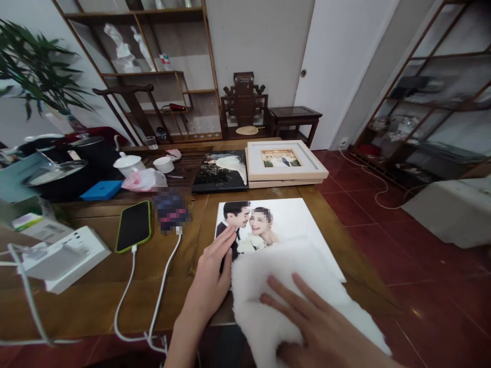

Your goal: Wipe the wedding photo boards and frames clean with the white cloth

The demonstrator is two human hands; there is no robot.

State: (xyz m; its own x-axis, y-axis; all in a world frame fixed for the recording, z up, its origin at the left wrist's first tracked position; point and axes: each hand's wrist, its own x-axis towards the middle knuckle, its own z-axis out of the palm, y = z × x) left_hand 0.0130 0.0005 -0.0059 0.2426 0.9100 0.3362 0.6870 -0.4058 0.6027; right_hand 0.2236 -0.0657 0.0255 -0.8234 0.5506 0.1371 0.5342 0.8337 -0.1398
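On photo (264, 232), top pointing forward, left fingers (221, 241) straight; right fingers (288, 296) splayed over cloth (261, 317).

The wooden table (207, 306) supports a photo panel (295, 220) printed with a couple, placed face up. The left hand (215, 266) rests on the panel's left side, fingers extended. The right hand (307, 306) lies on a white cloth (253, 281), fingers spread; the cloth covers the panel's lower portion and overhangs its near edge. Behind the panel, a dark photo board (220, 171) lies just beside a pale-framed picture (255, 158), which sits on top of another frame. To the left, a green-cased phone (134, 227) is connected to a white cable (123, 296). A white power strip (92, 255) lies further left.
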